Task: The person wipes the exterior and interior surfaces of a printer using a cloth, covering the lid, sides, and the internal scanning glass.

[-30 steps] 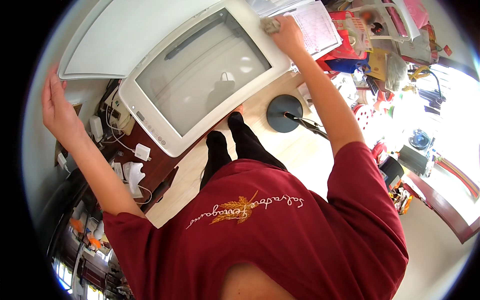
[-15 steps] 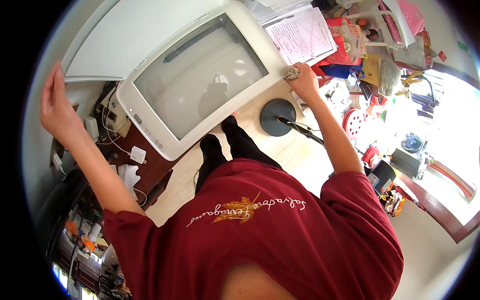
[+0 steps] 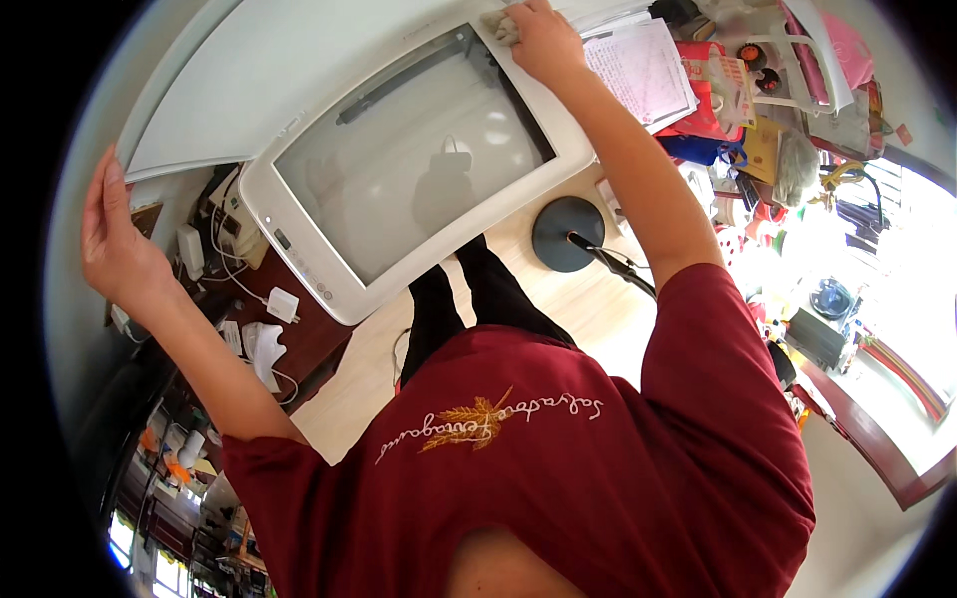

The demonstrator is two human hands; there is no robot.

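Observation:
A white flatbed scanner (image 3: 384, 299) lies with its lid (image 3: 249, 70) raised, its glass plate (image 3: 399, 169) bare and reflecting light. At the lid's near left edge, my left hand (image 3: 125, 239) grips the rim with its thumb in front; part of its grip is hidden. My right hand (image 3: 546, 45) has its fingers closed around a crumpled greyish-beige cloth (image 3: 501, 28). That cloth is pressed on the scanner's white frame at the far right corner, beside the glass. A small button panel sits on the frame's left end.
Stacked papers (image 3: 643, 75) lie right of the scanner. Farther right are a red bag (image 3: 710, 95) and assorted clutter. A round black base (image 3: 568, 234) stands on the pale floor near my legs. A white charger (image 3: 283, 304) and cables rest on dark wood at left.
My right hand has slid the cloth away from me along the scanner's right frame, from the near part to the far corner. My left hand stays at the lid's edge.

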